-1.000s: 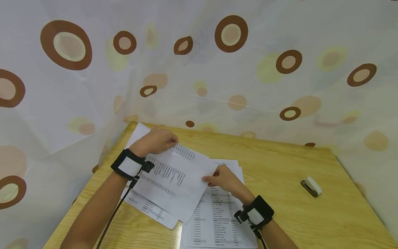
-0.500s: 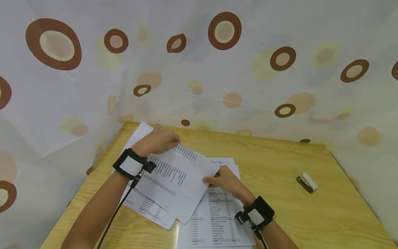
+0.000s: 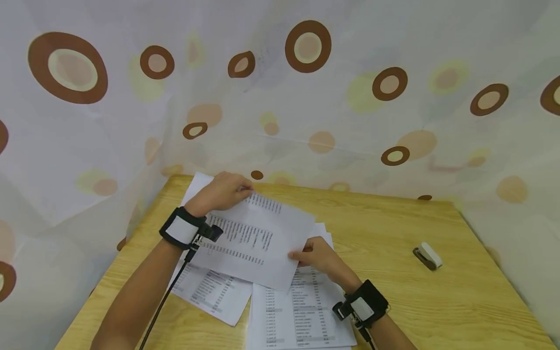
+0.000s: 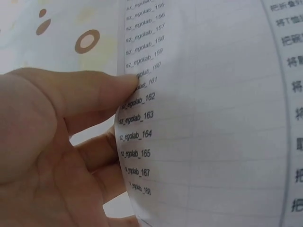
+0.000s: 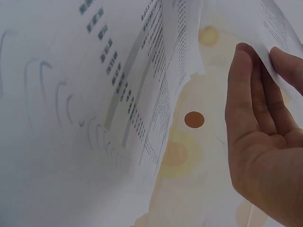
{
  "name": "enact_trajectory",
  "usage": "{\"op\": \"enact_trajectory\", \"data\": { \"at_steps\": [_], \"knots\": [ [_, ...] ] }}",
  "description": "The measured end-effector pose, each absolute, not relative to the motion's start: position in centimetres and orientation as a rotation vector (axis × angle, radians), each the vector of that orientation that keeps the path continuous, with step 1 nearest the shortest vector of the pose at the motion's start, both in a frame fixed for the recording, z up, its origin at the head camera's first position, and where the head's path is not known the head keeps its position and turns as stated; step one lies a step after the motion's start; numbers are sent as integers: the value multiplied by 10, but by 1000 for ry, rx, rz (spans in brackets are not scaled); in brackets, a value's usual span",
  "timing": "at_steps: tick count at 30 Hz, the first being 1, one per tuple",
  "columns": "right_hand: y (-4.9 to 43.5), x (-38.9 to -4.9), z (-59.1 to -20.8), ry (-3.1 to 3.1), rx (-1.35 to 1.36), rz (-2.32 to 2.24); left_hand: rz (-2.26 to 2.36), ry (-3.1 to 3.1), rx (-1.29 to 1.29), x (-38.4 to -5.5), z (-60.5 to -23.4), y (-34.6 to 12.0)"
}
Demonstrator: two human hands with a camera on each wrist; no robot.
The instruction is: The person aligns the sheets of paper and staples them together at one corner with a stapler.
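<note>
The print on the raised sheet (image 3: pixel 280 265), left of centre in the head view, is too small for me to read there; the left wrist view shows lines such as "sz_egolab_163", the right-hand column cut off by the frame. The left hand (image 3: pixel 222 191) and its forearm cover part of it. The sheet partly hides the loose page (image 3: pixel 214 294) at lower left and the pile of papers (image 3: pixel 302 316) at bottom centre. I can't tell how many pages are held.

The left arm reaches up from the lower left, thumb in front and fingers behind, pinching the upper edge. The right hand (image 3: pixel 318 256), coming from the lower right, pinches the right edge.
</note>
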State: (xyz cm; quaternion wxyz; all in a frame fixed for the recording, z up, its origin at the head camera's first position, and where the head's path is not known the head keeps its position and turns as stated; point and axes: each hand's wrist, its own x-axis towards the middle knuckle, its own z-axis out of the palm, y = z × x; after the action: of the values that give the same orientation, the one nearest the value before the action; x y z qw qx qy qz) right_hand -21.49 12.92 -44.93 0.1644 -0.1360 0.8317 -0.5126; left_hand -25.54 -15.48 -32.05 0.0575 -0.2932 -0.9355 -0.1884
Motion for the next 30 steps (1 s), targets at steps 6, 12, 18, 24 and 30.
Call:
{"op": "enact_trajectory", "data": {
  "at_steps": [6, 12, 18, 24, 30],
  "knots": [
    [135, -216, -452, 2328, -446, -1490, -712, -2823, -759, -254, -318, -158],
    [141, -214, -454, 2298, -453, -1499, -855, -2809, -690, -253, -314, -162],
    [146, -214, -457, 2271, -461, -1507, -907, -2761, -647, -253, -311, -164],
    [148, -212, -458, 2277, -466, -1518, -933, -2716, -649, -254, -312, -164],
    [148, -211, -461, 2301, -388, -1622, -963, -2688, -640, -254, -311, -164]
  ]
}}
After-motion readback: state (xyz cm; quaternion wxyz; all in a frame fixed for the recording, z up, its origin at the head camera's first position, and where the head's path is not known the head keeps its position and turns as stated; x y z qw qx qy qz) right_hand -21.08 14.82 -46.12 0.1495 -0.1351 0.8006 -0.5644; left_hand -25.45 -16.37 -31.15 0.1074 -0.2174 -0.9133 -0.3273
